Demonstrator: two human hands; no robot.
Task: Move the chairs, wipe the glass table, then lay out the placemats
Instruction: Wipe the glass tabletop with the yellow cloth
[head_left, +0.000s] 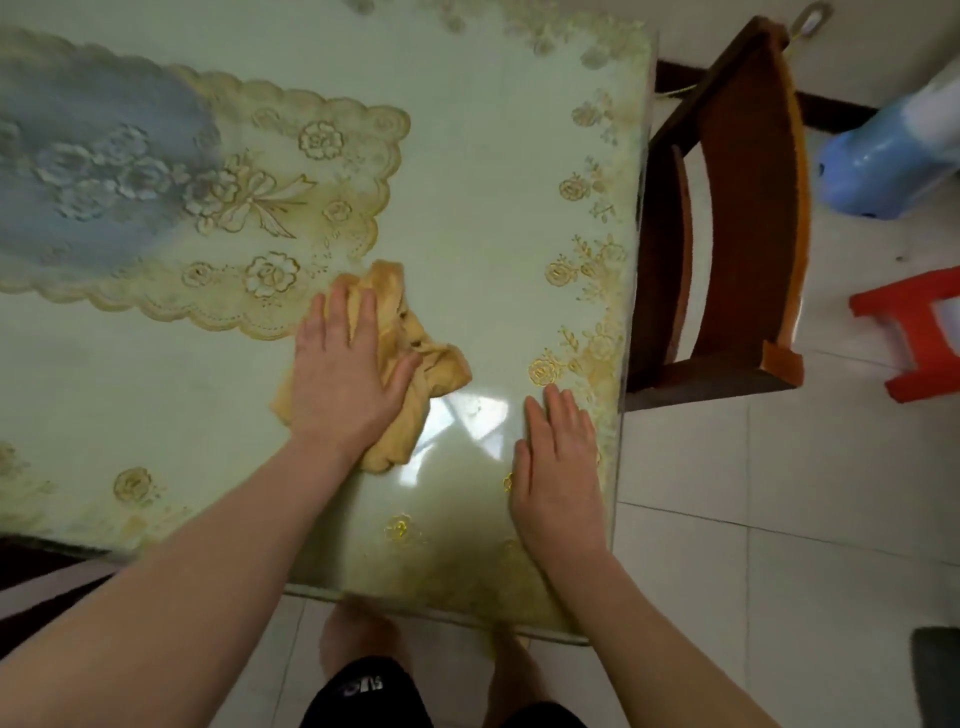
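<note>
Wiping the glossy glass table with a crumpled yellow cloth.
Soft, bunching rag: left hand is pressing it flat, fingers spread; right hand is resting open, bracing on slick glass.

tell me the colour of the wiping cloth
Yellowish tan cloth, under the left hand; head view.

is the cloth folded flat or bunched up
Bunched up. The cloth lies crumpled in uneven lumps and creases on the table, with the left hand pressing flat on it.
</note>
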